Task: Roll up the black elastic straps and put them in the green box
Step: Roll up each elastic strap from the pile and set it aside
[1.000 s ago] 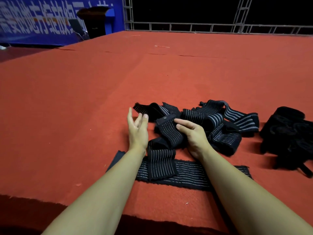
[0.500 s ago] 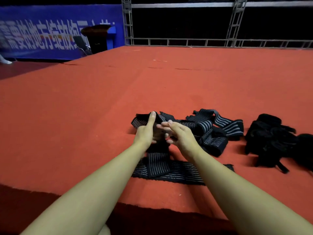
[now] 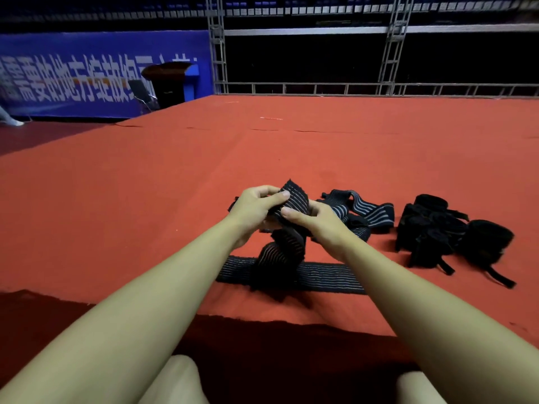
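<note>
Head view — left hand point(image 3: 253, 207) and right hand point(image 3: 319, 221) pinch strap point(image 3: 294, 199) near carpet edge point(image 3: 262, 317).

Strap end point(image 3: 293, 199): lifted off the red carpet since a second ago, now pinched between left hand point(image 3: 256, 207) and right hand point(image 3: 316, 221).
</note>
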Demonstrator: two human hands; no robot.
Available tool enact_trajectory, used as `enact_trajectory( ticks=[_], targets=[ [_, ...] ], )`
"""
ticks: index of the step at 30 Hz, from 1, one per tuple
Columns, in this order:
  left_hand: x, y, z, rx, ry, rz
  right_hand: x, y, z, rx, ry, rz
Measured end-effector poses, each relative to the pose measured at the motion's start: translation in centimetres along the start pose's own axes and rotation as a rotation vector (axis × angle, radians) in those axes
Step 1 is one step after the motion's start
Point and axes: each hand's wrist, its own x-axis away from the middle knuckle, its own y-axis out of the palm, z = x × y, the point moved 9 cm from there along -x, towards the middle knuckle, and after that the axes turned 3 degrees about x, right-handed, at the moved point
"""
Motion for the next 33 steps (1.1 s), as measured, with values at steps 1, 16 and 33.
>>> enact_trajectory(
  ticks=[1, 16, 33],
  targets=[
    [0.4, -0.3, 0.7, -0.007, 0.02, 0.047, 0.4, -0.4, -0.4, 0.01, 0.006, -0.012],
    [1.9, -11.7, -3.7, -0.239, -0.053, 0.407, 3.9, -10.8, 4.3, 0.804, 0.277, -0.163],
    [3.5, -17.0, -13.2, -0.645, -0.126, 0.454, 5.7, -16.0, 12.9, 0.816, 0.286, 0.25]
  ],
)
